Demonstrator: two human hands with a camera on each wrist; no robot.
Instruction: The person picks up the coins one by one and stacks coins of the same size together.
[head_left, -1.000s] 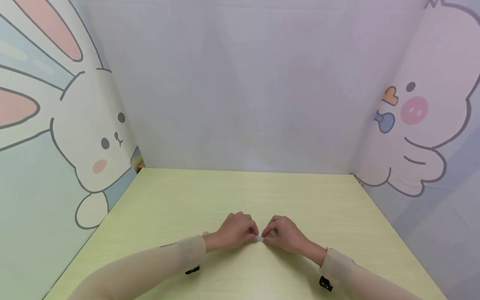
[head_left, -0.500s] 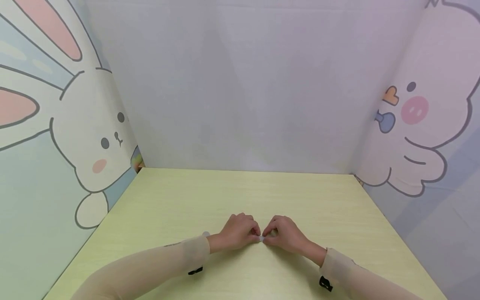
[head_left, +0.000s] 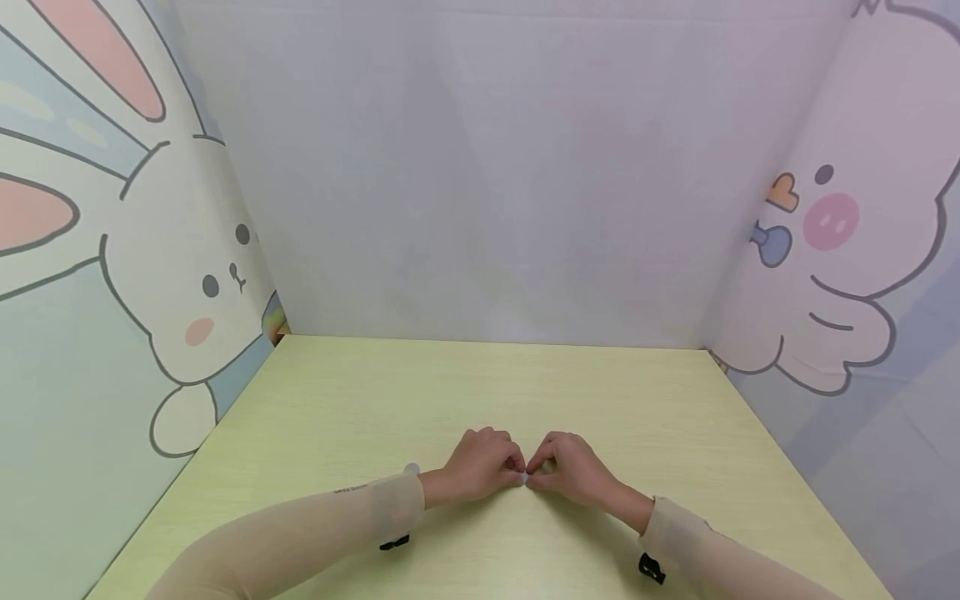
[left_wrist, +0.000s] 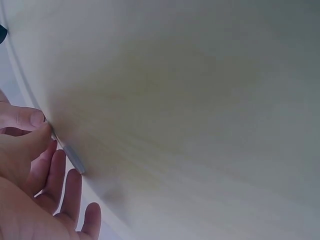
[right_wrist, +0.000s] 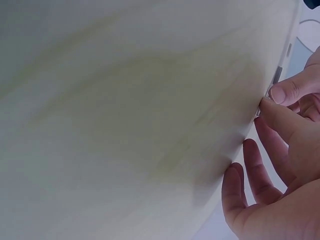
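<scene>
Both hands meet at the middle of the pale green table (head_left: 360, 392), near its front edge. My left hand (head_left: 514, 469) and my right hand (head_left: 534, 472) each pinch one end of a small whitish piece (head_left: 522, 477) between thumb and forefinger, low over the tabletop. The left wrist view shows it as a thin grey strip (left_wrist: 70, 154) sticking out from the left hand (left_wrist: 44, 129). In the right wrist view the right hand (right_wrist: 267, 100) pinches it at the fingertips, and little of the piece shows. What the piece is cannot be made out. Both arms wear beige sleeves.
Screens close in the table on three sides: a cartoon rabbit panel (head_left: 187, 275) at the left, a plain pale wall (head_left: 480, 183) at the back, and a pink cartoon animal panel (head_left: 832, 250) at the right. Black straps (head_left: 651, 567) sit on both sleeves.
The left hand and forearm have slid a little to the right, so the fingertips of the two hands are closer together. Less of the whitish piece shows between them.
</scene>
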